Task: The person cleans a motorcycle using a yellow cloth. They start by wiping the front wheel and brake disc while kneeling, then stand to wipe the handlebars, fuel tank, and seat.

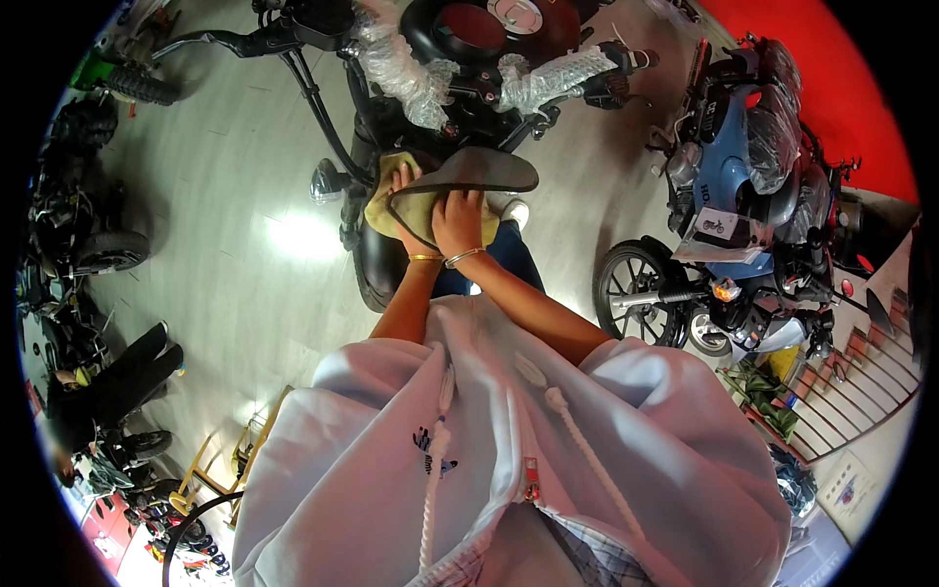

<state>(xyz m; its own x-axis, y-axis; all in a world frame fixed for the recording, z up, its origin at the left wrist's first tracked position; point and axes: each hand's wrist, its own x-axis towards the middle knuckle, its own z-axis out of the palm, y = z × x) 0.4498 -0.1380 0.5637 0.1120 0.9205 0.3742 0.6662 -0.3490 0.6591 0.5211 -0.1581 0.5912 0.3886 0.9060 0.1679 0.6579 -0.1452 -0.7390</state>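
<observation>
A two-sided cloth [429,209], yellow-green on one face and dark grey on the other with a dark edging, is bunched at the front of a motorcycle. My left hand [405,177] has its fingers on the yellow face, partly covered by a fold; a gold-coloured bracelet is at that wrist. Beside it, my right hand [459,220] grips the cloth near the raised grey flap, its fingertips partly hidden. A silver-coloured bangle circles the right wrist. Just beyond are the black motorcycle's handlebars, with bubble wrap [550,81] around parts of them, and its fuel tank [469,29].
A round-glassed turn signal [326,181] juts out left of the cloth. A blue motorcycle [726,176] with plastic wrapping stands at right, near a metal railing [855,389]. More motorcycles line the left side, where a person in dark clothing [110,381] is present.
</observation>
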